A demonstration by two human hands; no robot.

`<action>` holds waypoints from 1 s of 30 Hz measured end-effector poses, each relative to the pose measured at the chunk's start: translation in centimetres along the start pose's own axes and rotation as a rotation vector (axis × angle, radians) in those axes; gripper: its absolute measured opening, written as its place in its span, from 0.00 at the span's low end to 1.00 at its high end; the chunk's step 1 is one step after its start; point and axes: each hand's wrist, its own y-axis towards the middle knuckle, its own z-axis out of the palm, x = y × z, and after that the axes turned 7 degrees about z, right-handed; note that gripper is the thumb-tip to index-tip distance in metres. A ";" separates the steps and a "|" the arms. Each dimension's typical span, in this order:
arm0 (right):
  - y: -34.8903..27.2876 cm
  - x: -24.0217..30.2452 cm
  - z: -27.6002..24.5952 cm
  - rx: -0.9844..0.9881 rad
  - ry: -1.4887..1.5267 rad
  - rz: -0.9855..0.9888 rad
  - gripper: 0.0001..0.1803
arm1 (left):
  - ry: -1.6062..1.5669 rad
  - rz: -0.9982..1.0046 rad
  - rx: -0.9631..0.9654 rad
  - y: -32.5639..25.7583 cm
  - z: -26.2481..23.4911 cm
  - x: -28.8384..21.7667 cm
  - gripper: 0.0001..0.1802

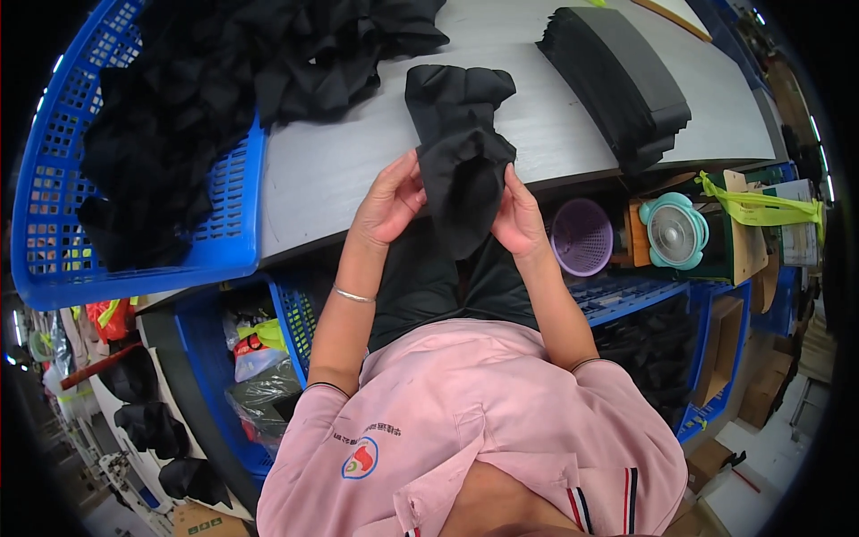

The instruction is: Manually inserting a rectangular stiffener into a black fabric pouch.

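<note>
A black fabric piece hangs between my hands at the table's near edge, its upper end lying over the grey tabletop. My left hand pinches its left edge, fingers curled. On the opposite edge my right hand grips the cloth with the thumb in front; its other fingers are partly hidden behind the fabric. The lower part of the piece bulges and looks open like a pouch. Right of it on the table lies a neat stack of flat black fabric pieces. Loose black pieces are heaped to the left.
A blue plastic basket full of black cloth stands at the left. Below the table edge on the right are a purple basket and a small teal fan. Blue crates stand low on both sides of me.
</note>
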 end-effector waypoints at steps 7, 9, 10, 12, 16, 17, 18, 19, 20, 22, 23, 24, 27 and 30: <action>1.7 -0.5 0.3 -0.126 -0.507 -0.243 0.15 | -0.053 -0.024 0.095 0.4 1.8 1.0 0.24; 2.4 -0.7 0.5 -0.192 -0.593 -0.305 0.14 | -0.237 -0.099 0.097 0.8 2.0 0.7 0.28; 2.7 -0.8 0.6 -0.258 -0.678 -0.369 0.13 | -0.238 -0.100 0.095 0.8 2.0 0.6 0.28; 2.6 0.0 0.1 -0.216 -0.651 -0.315 0.13 | -0.103 0.048 0.127 0.6 1.7 0.3 0.30; 1.9 1.8 -0.5 -0.094 -0.337 -0.036 0.14 | 0.130 0.119 0.012 0.6 -0.1 -1.2 0.31; 1.8 1.9 -0.7 -0.006 -0.192 0.015 0.16 | 0.200 0.141 -0.030 0.4 -0.4 -1.5 0.31; 1.8 2.0 -0.8 0.077 -0.044 0.067 0.19 | 0.269 0.158 -0.074 0.3 -0.3 -1.7 0.32; 2.1 1.9 -1.4 0.106 -0.037 0.080 0.23 | 0.268 0.157 -0.079 0.3 -0.2 -1.5 0.32; 2.7 1.7 -2.4 0.103 -0.036 0.085 0.23 | 0.252 0.171 -0.096 0.3 0.0 -1.2 0.32; 3.8 1.2 -4.4 0.285 0.091 0.186 0.21 | 0.242 0.184 -0.107 0.3 0.7 -0.9 0.32; 4.1 0.9 -5.1 0.286 0.093 0.186 0.21 | 0.259 0.200 -0.107 0.3 0.9 -0.8 0.32; 4.4 0.7 -4.9 0.326 0.057 0.188 0.21 | 0.275 0.219 -0.110 0.2 1.0 -0.7 0.31; 4.0 0.4 -3.3 0.312 -0.049 0.165 0.17 | 0.338 0.276 -0.124 0.3 0.6 -0.3 0.32; 3.3 0.4 0.0 0.203 -0.324 0.105 0.07 | 0.467 0.418 -0.250 1.0 0.9 0.9 0.30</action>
